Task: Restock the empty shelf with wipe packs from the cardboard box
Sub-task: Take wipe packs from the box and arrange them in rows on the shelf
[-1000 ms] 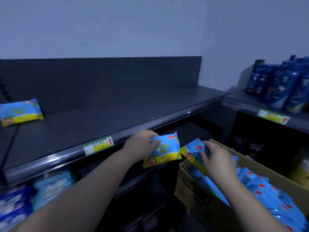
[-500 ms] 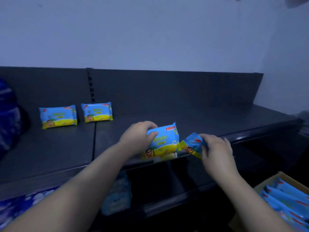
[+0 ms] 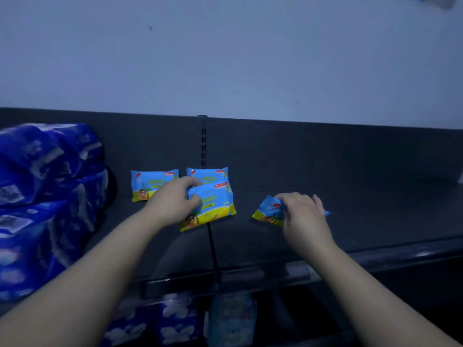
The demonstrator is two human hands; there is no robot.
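While two wipe packs (image 3: 152, 184) sit far back on the shelf (image 3: 375, 211), the left hand (image 3: 175, 199) grips a third pack (image 3: 216, 205) just nearer them; the right hand (image 3: 304, 215) pinches a fourth pack (image 3: 267, 213) further right.

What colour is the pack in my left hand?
The pack: blue, yellow bottom band; head view.

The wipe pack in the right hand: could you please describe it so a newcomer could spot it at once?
Find the long dark shelf under the pale wall. Near its middle, the right hand grips a blue-and-yellow wipe pack. It is the rightmost of four, tilted and set apart, while the other three packs cluster by the left hand.
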